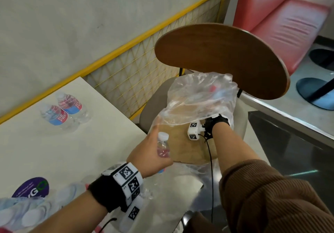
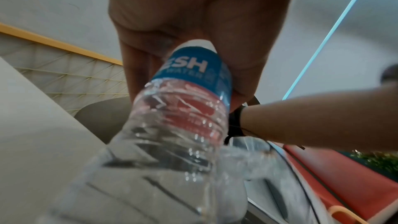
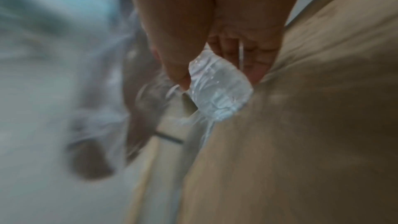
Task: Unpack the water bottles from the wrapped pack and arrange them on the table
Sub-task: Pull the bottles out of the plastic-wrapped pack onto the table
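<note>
At the near edge of the head view, some bottles [image 1: 27, 213] lie blurred and cut off at the bottom left corner of the table [image 1: 59, 153], beside a purple round sticker [image 1: 31, 187]. Their count cannot be made out.

Just past them the left hand [image 1: 150, 158] has its grip clamped round a water bottle [image 1: 163, 147]; the white cap sticks up above the fingers, and the left wrist view shows the blue and red label on the bottle [image 2: 187, 91] with its base pointing toward the camera.

Farther on, the right hand [image 3: 215, 43] pinches a bunched piece of clear plastic wrap [image 3: 219, 89] between thumb and fingers, though that view is badly blurred. In the head view this hand is hidden behind the lifted wrap [image 1: 198, 99], which billows over the seat of a wooden chair [image 1: 226, 55]. Something red and blue shows faintly through the film.

Farthest left, two bottles [image 1: 65, 111] lie on their sides on the table, touching each other, near the yellow mesh railing [image 1: 130, 66].
</note>
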A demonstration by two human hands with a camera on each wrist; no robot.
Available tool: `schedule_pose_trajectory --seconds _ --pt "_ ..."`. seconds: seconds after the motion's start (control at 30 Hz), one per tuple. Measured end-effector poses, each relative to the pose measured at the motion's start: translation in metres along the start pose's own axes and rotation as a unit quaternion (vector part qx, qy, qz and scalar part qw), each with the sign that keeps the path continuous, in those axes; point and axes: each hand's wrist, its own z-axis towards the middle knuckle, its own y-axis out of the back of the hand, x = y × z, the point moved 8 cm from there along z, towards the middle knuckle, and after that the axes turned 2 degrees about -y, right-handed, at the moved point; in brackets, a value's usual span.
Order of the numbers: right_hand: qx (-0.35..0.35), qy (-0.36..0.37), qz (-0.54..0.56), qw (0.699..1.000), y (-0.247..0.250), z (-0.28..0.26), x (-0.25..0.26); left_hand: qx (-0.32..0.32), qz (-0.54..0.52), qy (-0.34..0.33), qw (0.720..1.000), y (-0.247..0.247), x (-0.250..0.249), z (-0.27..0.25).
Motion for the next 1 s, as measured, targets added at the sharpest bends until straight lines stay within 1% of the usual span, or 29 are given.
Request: schedule_pose_trajectory --seconds 0.03,0.1,0.13,0.17,0.2,0.23,0.27,0.3,0.33,0.37,0.4,0.47,0.53,0.57,0.63,0.73,0.77,0.83,0.9,1.0 --pt "0.011 -0.007 0.029 0.999 -0.003 0.0 -0.008 -0.01 -0.003 0.0 1.0 0.003 0.002 0.003" --pt "0.091 -0.01 0.028 0.995 -0.016 -0.013 -0.023 -0.033 -0.009 0.007 0.999 0.01 0.005 0.01" --pt "0.138 -0.008 -0.05 0.989 -0.028 -0.019 -0.038 -0.038 -0.012 0.015 0.999 0.013 0.007 0.014" --pt "0.172 -0.034 -0.1 0.979 -0.043 -0.016 -0.064 -0.038 -0.011 0.021 0.999 0.014 0.009 0.017" --pt "0.16 0.006 -0.169 0.973 -0.048 -0.003 -0.083 -0.036 -0.004 0.028 0.999 0.015 0.011 0.02" --pt "0.176 -0.004 -0.161 0.971 -0.056 0.013 -0.106 -0.032 0.005 0.034 0.999 0.015 0.012 0.021" --pt "0.228 -0.025 -0.133 0.964 -0.068 0.021 -0.126 -0.028 0.015 0.041 0.999 0.014 0.015 0.022" --pt "0.234 -0.052 -0.07 0.968 -0.071 0.016 -0.127 -0.026 0.022 0.047 0.998 0.014 0.017 0.021" --pt "0.262 -0.07 -0.008 0.963 -0.081 0.005 -0.126 -0.031 0.024 0.052 0.998 0.015 0.019 0.02" --pt "0.312 -0.091 0.106 0.94 -0.092 -0.039 -0.114 -0.04 0.024 0.056 0.997 0.016 0.022 0.018" --pt "0.339 -0.11 0.154 0.921 -0.094 -0.085 -0.095 -0.052 0.029 0.061 0.996 0.019 0.024 0.016" --pt "0.38 -0.125 0.178 0.899 -0.093 -0.124 -0.114 -0.074 0.06 0.081 0.992 0.025 0.028 0.012" --pt "0.387 -0.133 0.178 0.895 -0.088 -0.135 -0.14 -0.078 0.068 0.079 0.992 0.027 0.028 0.011" --pt "0.376 -0.143 0.176 0.899 -0.087 -0.133 -0.153 -0.072 0.061 0.072 0.993 0.026 0.027 0.012" --pt "0.332 -0.166 0.183 0.91 -0.08 -0.13 -0.172 -0.048 0.023 0.061 0.997 0.018 0.024 0.015" --pt "0.29 -0.165 0.26 0.906 -0.067 -0.128 -0.174 0.022 -0.028 0.05 0.998 -0.009 0.005 0.017" --pt "0.26 -0.158 0.283 0.91 -0.06 -0.123 -0.171 0.043 -0.043 0.037 0.997 -0.02 -0.004 0.018" --pt "0.179 -0.134 0.312 0.923 -0.035 -0.111 -0.163 0.078 -0.069 0.009 0.994 -0.038 -0.026 0.017" --pt "0.1 -0.111 0.336 0.93 -0.007 -0.099 -0.154 0.083 -0.092 -0.011 0.992 -0.049 -0.043 0.017" --pt "0.001 -0.065 0.388 0.919 0.034 -0.083 -0.138 0.055 -0.116 -0.031 0.991 -0.047 -0.056 0.02"
